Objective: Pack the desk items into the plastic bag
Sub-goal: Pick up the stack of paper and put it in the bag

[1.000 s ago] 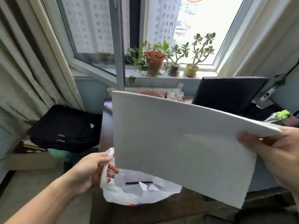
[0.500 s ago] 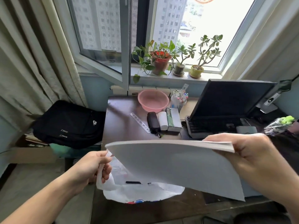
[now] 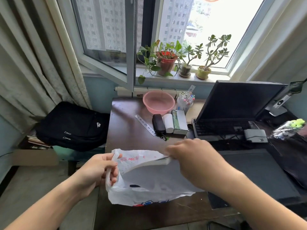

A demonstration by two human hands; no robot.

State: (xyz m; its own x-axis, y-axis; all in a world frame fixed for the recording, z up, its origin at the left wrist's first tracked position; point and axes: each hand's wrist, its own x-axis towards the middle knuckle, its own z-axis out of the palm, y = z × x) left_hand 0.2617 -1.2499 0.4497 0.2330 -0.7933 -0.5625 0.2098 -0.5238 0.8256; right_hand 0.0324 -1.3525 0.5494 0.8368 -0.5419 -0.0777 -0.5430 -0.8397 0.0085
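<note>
My left hand (image 3: 98, 170) grips one handle of a thin white plastic bag (image 3: 119, 195) with red print, holding its mouth open at the desk's front edge. My right hand (image 3: 191, 158) pinches the top edge of a thick stack of white paper (image 3: 154, 175), whose lower part sits inside the bag. A black pen (image 3: 134, 185) lies in the bag. Farther back on the dark desk (image 3: 126, 138) lie a metal ruler (image 3: 144, 125), a black case (image 3: 159, 124), a white roll (image 3: 168, 122) and a green-and-white box (image 3: 179, 122).
A pink bowl (image 3: 158, 102) and a cup of pens (image 3: 185, 102) stand at the desk's back. A dark monitor (image 3: 240, 100) and keyboard (image 3: 216, 128) fill the right side. A black backpack (image 3: 73, 125) rests left of the desk. Potted plants (image 3: 166, 62) line the windowsill.
The paper stack has come down from in front of my view and its lower part has slid into the bag. My right hand moved down and left with it; the left hand raised the bag's handle.
</note>
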